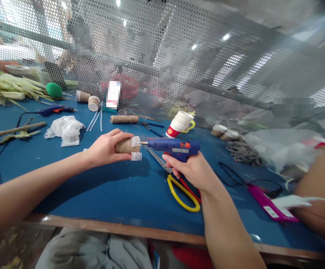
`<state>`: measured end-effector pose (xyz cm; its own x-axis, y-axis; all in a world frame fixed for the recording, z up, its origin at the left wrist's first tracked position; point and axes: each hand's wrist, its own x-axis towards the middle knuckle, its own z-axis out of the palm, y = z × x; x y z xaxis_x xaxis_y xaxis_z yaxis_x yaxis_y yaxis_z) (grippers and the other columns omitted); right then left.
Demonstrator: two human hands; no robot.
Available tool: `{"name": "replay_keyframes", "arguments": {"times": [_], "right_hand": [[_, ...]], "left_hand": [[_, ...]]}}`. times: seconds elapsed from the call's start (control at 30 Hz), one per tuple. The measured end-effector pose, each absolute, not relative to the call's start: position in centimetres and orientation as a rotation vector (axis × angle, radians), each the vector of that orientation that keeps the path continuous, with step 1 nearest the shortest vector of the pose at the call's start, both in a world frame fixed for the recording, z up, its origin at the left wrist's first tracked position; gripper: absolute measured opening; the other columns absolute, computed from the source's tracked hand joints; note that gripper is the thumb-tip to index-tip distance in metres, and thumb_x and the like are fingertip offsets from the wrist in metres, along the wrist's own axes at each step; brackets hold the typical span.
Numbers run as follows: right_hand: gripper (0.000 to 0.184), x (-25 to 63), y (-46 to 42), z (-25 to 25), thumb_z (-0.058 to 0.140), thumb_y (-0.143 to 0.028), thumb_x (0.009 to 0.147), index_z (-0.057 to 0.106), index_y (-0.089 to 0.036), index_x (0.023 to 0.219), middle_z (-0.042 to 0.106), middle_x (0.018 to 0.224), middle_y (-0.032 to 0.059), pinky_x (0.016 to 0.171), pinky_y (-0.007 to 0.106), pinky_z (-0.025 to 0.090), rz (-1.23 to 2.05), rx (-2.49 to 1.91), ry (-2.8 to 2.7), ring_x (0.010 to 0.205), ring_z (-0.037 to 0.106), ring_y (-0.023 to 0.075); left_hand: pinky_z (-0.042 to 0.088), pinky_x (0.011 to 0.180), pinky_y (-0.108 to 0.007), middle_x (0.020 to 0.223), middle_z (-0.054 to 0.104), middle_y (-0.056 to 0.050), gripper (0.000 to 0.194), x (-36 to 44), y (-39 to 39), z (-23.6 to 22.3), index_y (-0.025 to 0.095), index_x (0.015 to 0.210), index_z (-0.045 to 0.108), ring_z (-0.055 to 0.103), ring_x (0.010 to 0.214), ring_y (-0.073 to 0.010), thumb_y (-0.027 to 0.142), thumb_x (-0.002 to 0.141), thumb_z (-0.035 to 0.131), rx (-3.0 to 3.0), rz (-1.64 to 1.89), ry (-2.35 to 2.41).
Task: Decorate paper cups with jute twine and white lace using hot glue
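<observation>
Cup [124, 145], one, in left hand [105, 148], one glue gun [166, 145] in right hand [194, 170]

Bright overhead lights [226, 37], soft shadows on the blue table [151, 205], stretched edges, right side hazy, probably blurred

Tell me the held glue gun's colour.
The glue gun in the right hand is blue with an orange patch, best seen in the head view.
</observation>
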<state>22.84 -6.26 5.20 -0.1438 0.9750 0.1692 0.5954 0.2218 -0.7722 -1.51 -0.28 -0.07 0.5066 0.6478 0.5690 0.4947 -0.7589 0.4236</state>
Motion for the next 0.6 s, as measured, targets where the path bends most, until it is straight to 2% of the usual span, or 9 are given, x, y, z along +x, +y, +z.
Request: {"name": "replay_keyframes", "arguments": {"times": [0.27,0.47,0.6], "right_hand": [[0.026,22.78,-6.33,5.23,0.061,-0.036,0.073,0.055,-0.016,0.059,0.049,0.040,-0.0030,0.041,0.022,0.040,0.703,-1.486,-1.844,0.036,0.044,0.0077],[0.031,22.90,-6.47,5.40,0.061,-0.037,0.073,0.052,-0.016,0.052,0.048,0.038,-0.0023,0.043,0.022,0.041,0.680,-1.517,-1.889,0.037,0.045,0.0083],[0.026,22.87,-6.42,5.39,0.061,-0.036,0.073,0.055,-0.015,0.059,0.052,0.044,-0.0017,0.042,0.022,0.041,0.701,-1.481,-1.860,0.037,0.045,0.0076]], "left_hand": [[0.049,0.078,-0.035,0.102,0.058,-0.010,0.054,-1.56,-0.26,-0.15,0.016,0.116,0.052,0.059,0.090,-0.0212,0.044,0.072,0.064,2.550,1.085,0.987],[0.049,0.079,-0.035,0.102,0.058,-0.010,0.052,-1.51,-0.33,-0.05,0.017,0.115,0.053,0.059,0.092,-0.0219,0.044,0.072,0.064,2.521,1.097,1.000],[0.050,0.079,-0.036,0.101,0.058,-0.009,0.051,-1.48,-0.34,-0.04,0.018,0.115,0.053,0.059,0.091,-0.0214,0.043,0.072,0.065,2.525,1.090,0.997]]}}
